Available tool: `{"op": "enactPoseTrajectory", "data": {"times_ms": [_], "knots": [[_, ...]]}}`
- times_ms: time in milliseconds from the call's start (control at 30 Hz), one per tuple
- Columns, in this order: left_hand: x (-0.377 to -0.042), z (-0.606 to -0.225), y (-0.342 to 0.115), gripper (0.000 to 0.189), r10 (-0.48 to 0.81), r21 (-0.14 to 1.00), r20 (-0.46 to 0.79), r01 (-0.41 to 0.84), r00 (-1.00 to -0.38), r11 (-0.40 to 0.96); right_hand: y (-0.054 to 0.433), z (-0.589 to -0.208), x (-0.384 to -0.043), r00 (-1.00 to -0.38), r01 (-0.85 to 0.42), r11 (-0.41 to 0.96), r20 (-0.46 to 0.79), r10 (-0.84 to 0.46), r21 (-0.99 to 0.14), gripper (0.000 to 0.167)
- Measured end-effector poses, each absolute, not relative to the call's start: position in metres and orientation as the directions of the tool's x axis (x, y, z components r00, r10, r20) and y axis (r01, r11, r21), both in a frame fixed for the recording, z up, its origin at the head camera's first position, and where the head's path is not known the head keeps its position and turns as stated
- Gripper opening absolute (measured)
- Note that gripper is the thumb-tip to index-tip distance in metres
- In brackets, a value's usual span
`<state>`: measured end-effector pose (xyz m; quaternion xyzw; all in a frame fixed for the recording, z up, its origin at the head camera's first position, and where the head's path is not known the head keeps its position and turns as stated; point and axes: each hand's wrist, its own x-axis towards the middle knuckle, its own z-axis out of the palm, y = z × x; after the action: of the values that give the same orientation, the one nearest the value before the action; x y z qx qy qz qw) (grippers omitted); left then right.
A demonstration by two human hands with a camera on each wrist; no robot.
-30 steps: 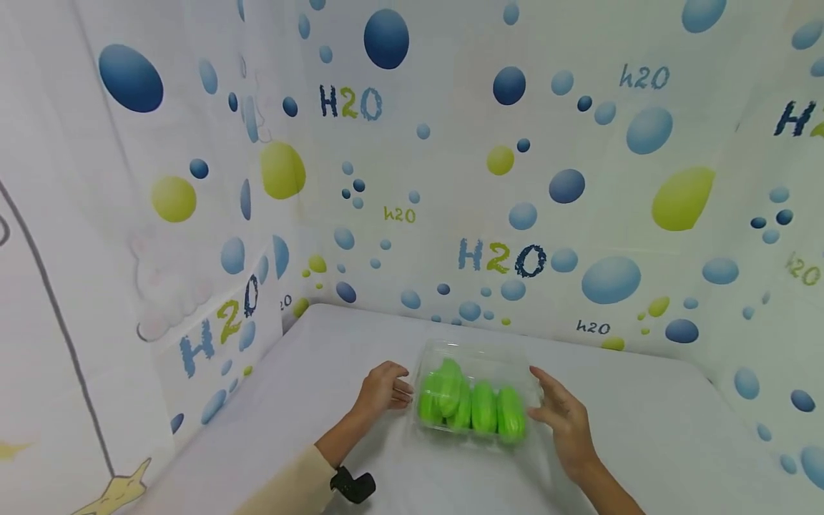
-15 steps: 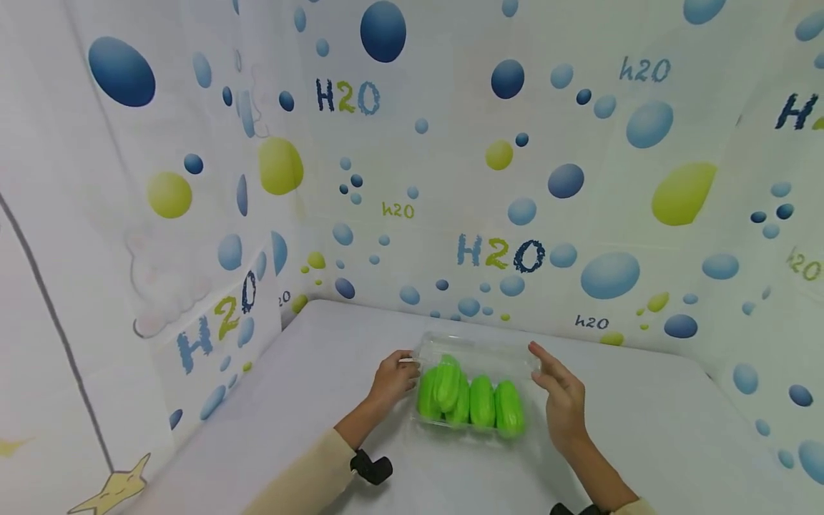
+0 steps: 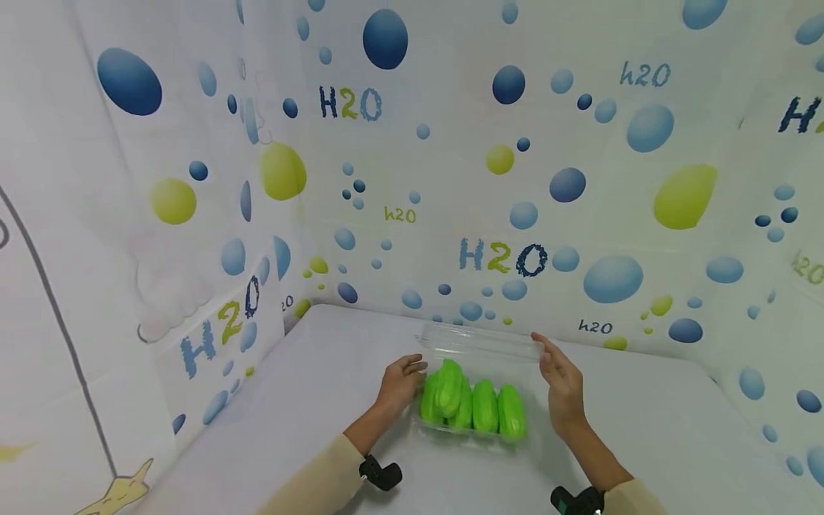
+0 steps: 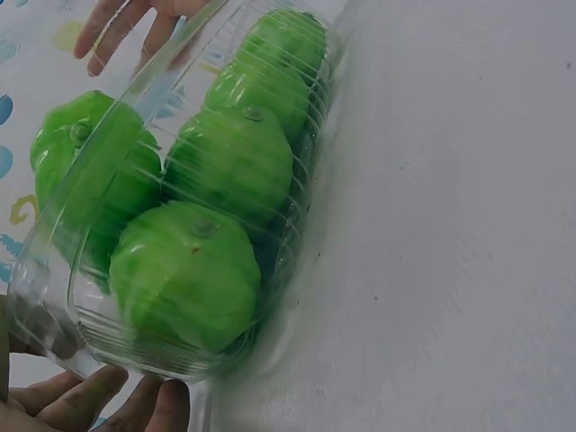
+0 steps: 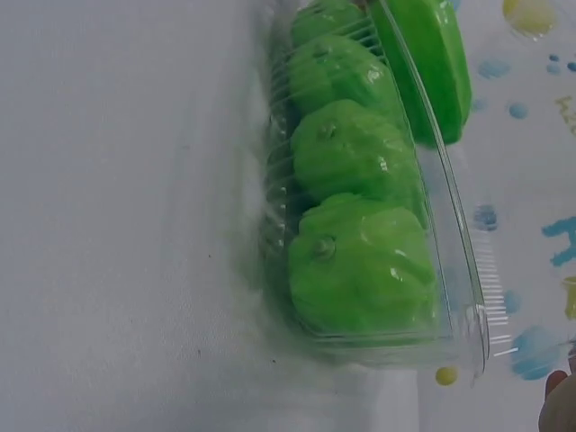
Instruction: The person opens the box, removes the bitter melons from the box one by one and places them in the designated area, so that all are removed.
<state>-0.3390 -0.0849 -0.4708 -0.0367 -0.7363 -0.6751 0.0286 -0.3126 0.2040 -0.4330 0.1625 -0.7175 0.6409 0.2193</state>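
Note:
A clear plastic clamshell box (image 3: 466, 433) stands on the white table with its lid (image 3: 479, 343) raised at the back. Inside are several bright green, cucumber-shaped vegetables (image 3: 484, 406), one lying on top of the others (image 3: 448, 388). My left hand (image 3: 400, 383) is at the box's left end; in the left wrist view its fingertips (image 4: 94, 387) touch the clear end wall, fingers loosely bent. My right hand (image 3: 566, 390) stands upright at the lid's right end, its fingers extended and fingertips right at the lid's edge. Only a bit of the right hand (image 5: 560, 405) shows in the right wrist view.
The white tabletop (image 3: 644, 429) spreads around the box. Behind and to the left rise white curtains (image 3: 444, 164) printed with blue and green bubbles and H2O lettering. A dark wrist-worn device (image 3: 381, 473) sits on each wrist.
The lid has swung up and back from over the vegetables, uncovering them. Both hands have moved farther back along the box's ends, and the left has come closer to it.

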Motion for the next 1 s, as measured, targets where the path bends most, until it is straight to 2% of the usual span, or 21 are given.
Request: {"op": "enactPoseTrajectory", "data": {"times_ms": [100, 300, 633, 1000], "knots": [[-0.336, -0.473, -0.085, 0.050, 0.021, 0.990, 0.105, 0.106, -0.994, 0.091, 0.207, -0.433, -0.314, -0.863, -0.490, 0.159, 0.503, 0.051, -0.857, 0.043], [-0.337, -0.474, -0.086, 0.049, -0.001, 0.984, 0.120, 0.119, -0.993, 0.134, 0.209, -0.431, -0.326, -0.900, -0.419, 0.174, 0.434, 0.052, -0.891, 0.057], [-0.331, -0.473, -0.072, 0.048, -0.061, 0.985, 0.109, 0.100, -0.992, 0.139, 0.217, -0.435, -0.343, -0.952, -0.304, 0.196, 0.307, -0.016, -0.932, 0.055], [-0.330, -0.475, -0.074, 0.055, -0.029, 0.989, 0.121, 0.118, -0.992, 0.095, 0.218, -0.448, -0.359, -0.987, -0.157, 0.212, 0.159, -0.009, -0.965, 0.063]]}}
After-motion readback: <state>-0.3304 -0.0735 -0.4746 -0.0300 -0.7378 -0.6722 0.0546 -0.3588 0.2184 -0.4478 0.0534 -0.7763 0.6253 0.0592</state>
